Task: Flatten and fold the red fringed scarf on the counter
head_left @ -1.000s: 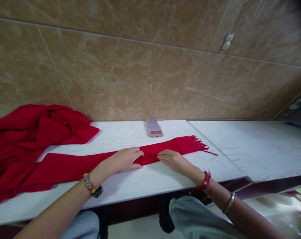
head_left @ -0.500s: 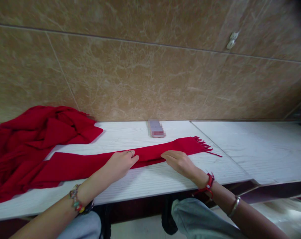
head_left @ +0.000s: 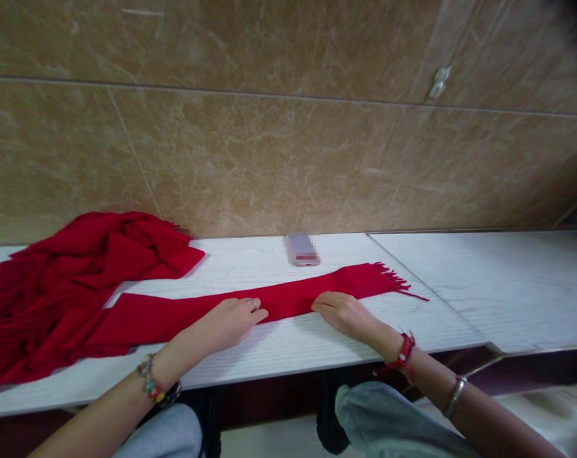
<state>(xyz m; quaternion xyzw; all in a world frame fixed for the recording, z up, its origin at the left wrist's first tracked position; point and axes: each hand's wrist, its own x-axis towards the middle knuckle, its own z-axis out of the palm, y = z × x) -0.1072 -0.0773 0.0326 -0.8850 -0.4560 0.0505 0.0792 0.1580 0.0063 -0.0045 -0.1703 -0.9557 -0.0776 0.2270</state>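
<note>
A red fringed scarf [head_left: 288,298] lies in a long folded strip across the white table, its fringe at the right end. My left hand [head_left: 235,319], with a ring, is closed on the near edge of the strip around its middle. Farther right, my right hand [head_left: 341,312] pinches the same edge with its fingers together. The fabric between both hands lies flat. To the left, the strip runs into a loose, crumpled heap of red cloth [head_left: 92,267]; whether it is one piece with the scarf, I cannot tell.
A phone [head_left: 303,249] with a blurred screen lies behind the scarf, close to the brown tiled wall [head_left: 269,159]. A seam crosses the white tabletop [head_left: 507,286] right of the fringe. The table's front edge runs just above my knees.
The near edge of the strip, which showed an open fold between my hands, now lies flat and closed. Both hands stay in nearly the same place; the view has shifted slightly.
</note>
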